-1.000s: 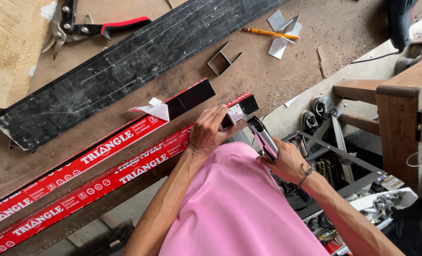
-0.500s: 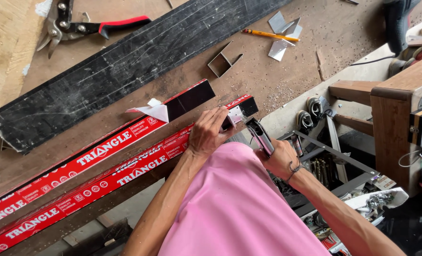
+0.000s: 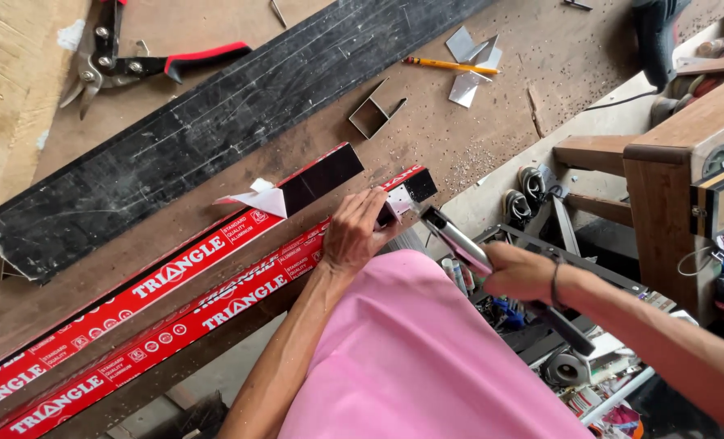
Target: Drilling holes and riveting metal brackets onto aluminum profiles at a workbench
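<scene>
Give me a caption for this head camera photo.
Left hand presses a red-wrapped metal bar on the workbench; right hand holds a knife at its end.

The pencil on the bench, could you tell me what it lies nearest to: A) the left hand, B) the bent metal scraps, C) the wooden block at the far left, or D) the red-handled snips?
B: the pencil lies right beside the bent metal scraps at the top of the bench, well apart from the snips and the left hand.
</scene>
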